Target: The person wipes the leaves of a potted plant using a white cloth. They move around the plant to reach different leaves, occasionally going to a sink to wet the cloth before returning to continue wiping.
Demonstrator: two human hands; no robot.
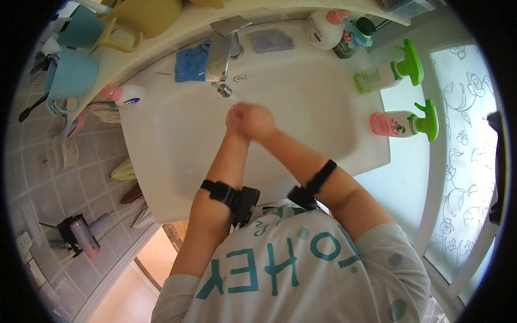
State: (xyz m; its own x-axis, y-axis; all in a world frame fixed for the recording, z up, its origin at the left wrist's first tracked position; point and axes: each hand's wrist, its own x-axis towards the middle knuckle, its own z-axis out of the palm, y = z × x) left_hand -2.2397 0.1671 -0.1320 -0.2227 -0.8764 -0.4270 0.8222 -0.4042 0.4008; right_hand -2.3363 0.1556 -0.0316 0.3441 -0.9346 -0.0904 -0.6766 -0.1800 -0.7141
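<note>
Over the basin of a white sink [323, 105], my left hand [234, 120] and my right hand [259, 121] are pressed together, right beside and partly over left. Both are blurred and their fingers are mostly hidden, so any small thing between them cannot be seen. Just beyond them is the metal spout tip [224, 90] of a faucet [220, 52]. A pale streak, apparently water, runs from the tip towards my hands. A blue cloth [191, 63] lies against the faucet's left side. Behind the basin's middle sits a round drain fitting [239, 78].
On the sink's right rim are a green-topped spray bottle [375, 77] and a pink-labelled one [391, 124]. A white pump bottle [321, 30] and a dark-capped bottle [351, 38] stand at the back right. Another pump bottle [130, 96] is left, near a blue cup [74, 72] on a shelf.
</note>
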